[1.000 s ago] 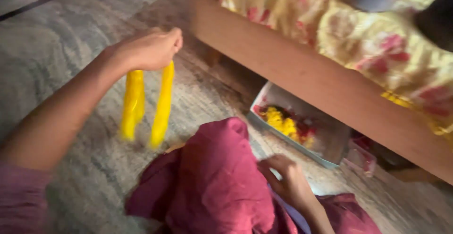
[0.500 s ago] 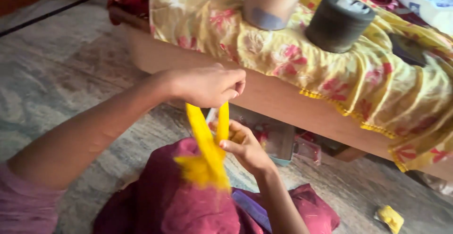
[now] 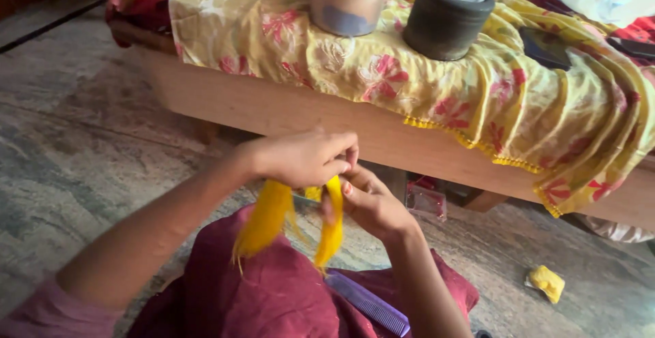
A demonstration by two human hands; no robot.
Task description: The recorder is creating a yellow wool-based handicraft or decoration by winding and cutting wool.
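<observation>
Grey veined stone floor (image 3: 82, 147) fills the head view, with a low wooden bed frame (image 3: 286, 109) behind it, draped in a yellow cloth printed with red flowers (image 3: 437, 72). On the cloth stand a dark round wooden container (image 3: 443, 27) and a pale cylindrical vessel (image 3: 348, 0).

Head view, hands: the left hand (image 3: 300, 157) is closed over the top of a bundle of bright yellow fibre strands (image 3: 269, 215), which hangs down in two tassel-like lengths over the maroon fabric on the lap (image 3: 273, 290). The right hand (image 3: 372, 205) pinches the nearer length between thumb and fingers, just below the left hand; the two hands touch.

Procedure, as judged from this position: keep the left-hand grip firm at the top so that the strands stay aligned. Let the right hand work close to that grip, where the fibre is tight, rather than near the loose ends, which fray easily. Keep both lengths hanging clear of the fabric folds.

Nearby: a purple plastic comb (image 3: 368, 304) lies on the lap beside the right forearm, and a small yellow tuft (image 3: 547, 282) lies on the floor, well apart.
</observation>
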